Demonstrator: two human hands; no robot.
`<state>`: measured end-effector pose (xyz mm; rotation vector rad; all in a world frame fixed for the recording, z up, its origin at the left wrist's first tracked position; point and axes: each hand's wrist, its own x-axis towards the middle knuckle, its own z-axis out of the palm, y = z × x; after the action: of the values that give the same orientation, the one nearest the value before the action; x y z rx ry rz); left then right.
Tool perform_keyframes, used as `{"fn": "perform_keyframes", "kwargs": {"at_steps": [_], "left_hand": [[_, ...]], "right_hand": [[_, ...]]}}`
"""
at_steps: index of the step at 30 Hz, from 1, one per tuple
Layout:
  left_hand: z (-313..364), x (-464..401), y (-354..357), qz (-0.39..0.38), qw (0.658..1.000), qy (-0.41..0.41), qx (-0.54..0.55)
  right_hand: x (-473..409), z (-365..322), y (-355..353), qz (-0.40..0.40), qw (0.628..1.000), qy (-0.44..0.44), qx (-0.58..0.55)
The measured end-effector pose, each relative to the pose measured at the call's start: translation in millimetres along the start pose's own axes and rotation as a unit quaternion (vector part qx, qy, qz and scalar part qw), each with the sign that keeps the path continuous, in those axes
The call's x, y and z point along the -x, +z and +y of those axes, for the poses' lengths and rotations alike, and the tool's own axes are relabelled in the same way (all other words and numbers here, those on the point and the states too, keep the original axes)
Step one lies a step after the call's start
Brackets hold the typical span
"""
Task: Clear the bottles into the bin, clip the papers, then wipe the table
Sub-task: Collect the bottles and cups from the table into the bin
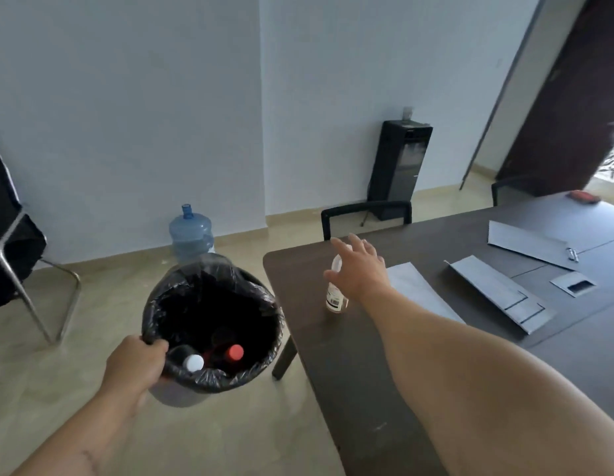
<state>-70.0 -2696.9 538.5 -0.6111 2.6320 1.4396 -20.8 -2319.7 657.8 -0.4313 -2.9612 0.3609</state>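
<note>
My left hand (pixel 135 364) grips the near rim of a bin (pixel 261 297) lined with a black bag, held off the floor beside the table's corner. Inside lie two bottles, one with a white cap (pixel 193 362) and one with a red cap (pixel 234 352). A small clear bottle (pixel 335 298) with a label stands upright on the dark table (pixel 350 372). My right hand (pixel 359 269) hovers over that bottle with fingers spread, holding nothing. Sheets of paper (pixel 498 290) lie further right, with a metal clip (pixel 572 254) on the far sheet.
A large blue water jug (pixel 190 231) stands on the floor by the wall. A black water dispenser (pixel 398 166) is behind a chair back (pixel 365 214). A metal-framed chair (pixel 20 242) is at left. A red object (pixel 584 196) lies at the table's far end.
</note>
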Motion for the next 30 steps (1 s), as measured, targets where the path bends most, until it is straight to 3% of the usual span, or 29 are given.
{"fn": "perform_keyframes", "kwargs": {"at_steps": [6,11,15,19,23,27,30], "left_hand": [[29,-126,60,-0.040,0.999,0.026,-0.011],[66,-160,80,-0.037,0.998,0.013,-0.038],[97,-165,87,-0.034,0.998,0.011,-0.042],[146,-160,81,-0.035,0.998,0.027,-0.051],[179,-178,76,-0.059,0.997,0.032,-0.027],[202,-211,62,-0.070,0.996,0.044,-0.015],[206,-239,55,-0.094,0.994,0.049,0.015]], "right_hand": [[-103,34,32,-0.056,0.991,0.116,0.045],[-137,40,57,-0.103,0.982,0.139,0.070],[-149,26,51,-0.076,0.988,0.100,0.090],[-181,-39,8,0.009,1.000,0.012,-0.011],[-212,-124,-30,0.109,0.986,-0.085,-0.089],[-234,-194,-1,0.076,0.978,-0.155,-0.121],[-251,-220,45,0.019,0.984,-0.150,-0.096]]}}
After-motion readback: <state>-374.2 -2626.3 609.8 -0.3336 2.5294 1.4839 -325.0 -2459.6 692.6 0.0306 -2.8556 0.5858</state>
